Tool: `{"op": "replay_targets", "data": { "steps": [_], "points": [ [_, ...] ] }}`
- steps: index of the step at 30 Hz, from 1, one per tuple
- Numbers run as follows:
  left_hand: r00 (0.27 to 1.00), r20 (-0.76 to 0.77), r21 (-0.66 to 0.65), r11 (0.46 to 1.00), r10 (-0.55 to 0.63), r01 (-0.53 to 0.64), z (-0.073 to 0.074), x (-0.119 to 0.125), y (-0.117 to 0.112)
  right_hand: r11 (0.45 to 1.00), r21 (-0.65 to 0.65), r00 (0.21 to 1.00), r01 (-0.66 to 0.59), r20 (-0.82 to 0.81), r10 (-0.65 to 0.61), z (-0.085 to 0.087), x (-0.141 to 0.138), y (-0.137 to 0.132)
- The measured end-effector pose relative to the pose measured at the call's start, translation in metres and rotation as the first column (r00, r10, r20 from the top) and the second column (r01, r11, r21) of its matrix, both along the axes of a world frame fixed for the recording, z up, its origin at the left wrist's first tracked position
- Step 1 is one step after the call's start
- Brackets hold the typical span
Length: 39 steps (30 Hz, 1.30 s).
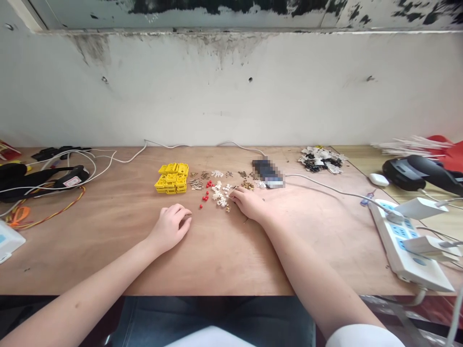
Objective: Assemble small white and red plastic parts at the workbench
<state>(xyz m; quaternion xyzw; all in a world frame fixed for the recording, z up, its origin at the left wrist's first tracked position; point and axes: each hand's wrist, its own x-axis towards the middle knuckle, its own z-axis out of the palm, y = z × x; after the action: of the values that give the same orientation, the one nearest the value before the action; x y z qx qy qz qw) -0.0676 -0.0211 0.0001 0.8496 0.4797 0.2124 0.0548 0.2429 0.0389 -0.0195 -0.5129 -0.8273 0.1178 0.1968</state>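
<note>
Fingertips (pixel 234 194) of the right hand (pixel 248 203) lay narrowly curled against the edge of the white plastic pieces (pixel 220 194); whether they held one could not be told. Left hand (pixel 170 227) rested on the plywood table (pixel 108 250), fingers loosely curled and empty, just short of the red beads (pixel 206 193). Yellow blocks (pixel 171 178) sat stacked beyond. Risk: parts lay loose and close, so a careless sideways wrist drag could scatter them or mix in the brass screws (pixel 248 185)
</note>
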Motion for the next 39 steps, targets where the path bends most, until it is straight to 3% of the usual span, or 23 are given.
{"op": "replay_targets", "data": {
  "steps": [7, 14, 19, 23, 25, 28, 29, 35, 39],
  "points": [
    [0.976, 0.186, -0.124, 0.988, 0.114, -0.092, -0.013, 0.002, 0.014, 0.993, 0.080, 0.996, 0.085, -0.027, -0.083, 0.000, -0.008, 0.000],
    [0.996, 0.076, -0.012, 0.998, 0.054, -0.054, -0.009, 0.028, 0.035, 0.992, 0.056, 0.993, 0.112, 0.041, -0.114, -0.005, -0.008, -0.003],
    [0.995, 0.049, 0.051, 0.995, -0.088, 0.086, -0.001, 0.045, 0.034, 0.977, 0.085, 0.969, 0.197, 0.132, -0.207, -0.007, -0.007, 0.008],
    [0.994, 0.067, 0.054, 0.995, -0.090, 0.086, -0.003, 0.046, 0.031, 0.946, 0.134, 0.945, 0.295, 0.108, -0.310, 0.001, -0.005, 0.012],
    [0.993, 0.090, 0.061, 0.996, -0.077, 0.071, -0.006, 0.044, 0.029, 0.964, 0.127, 0.968, 0.234, 0.059, -0.243, 0.007, -0.005, 0.004],
    [0.991, 0.113, 0.071, 0.995, -0.078, 0.070, -0.009, 0.041, 0.026, 1.000, 0.026, 1.000, 0.007, 0.027, -0.007, 0.011, -0.008, -0.019],
    [0.990, 0.116, 0.073, 0.995, -0.082, 0.074, -0.010, 0.040, 0.025, 1.000, -0.009, 0.999, -0.014, 0.032, 0.014, 0.010, -0.010, -0.026],
    [0.978, 0.169, 0.065, 0.992, -0.119, 0.110, -0.008, 0.043, 0.016, 0.996, -0.038, 0.996, 0.086, -0.011, -0.087, -0.002, -0.026, -0.038],
    [0.927, 0.343, -0.031, 0.985, -0.150, 0.171, -0.007, 0.049, 0.001, 0.997, 0.006, 0.958, 0.082, -0.277, -0.077, 0.003, -0.033, -0.044]
  ]
}}
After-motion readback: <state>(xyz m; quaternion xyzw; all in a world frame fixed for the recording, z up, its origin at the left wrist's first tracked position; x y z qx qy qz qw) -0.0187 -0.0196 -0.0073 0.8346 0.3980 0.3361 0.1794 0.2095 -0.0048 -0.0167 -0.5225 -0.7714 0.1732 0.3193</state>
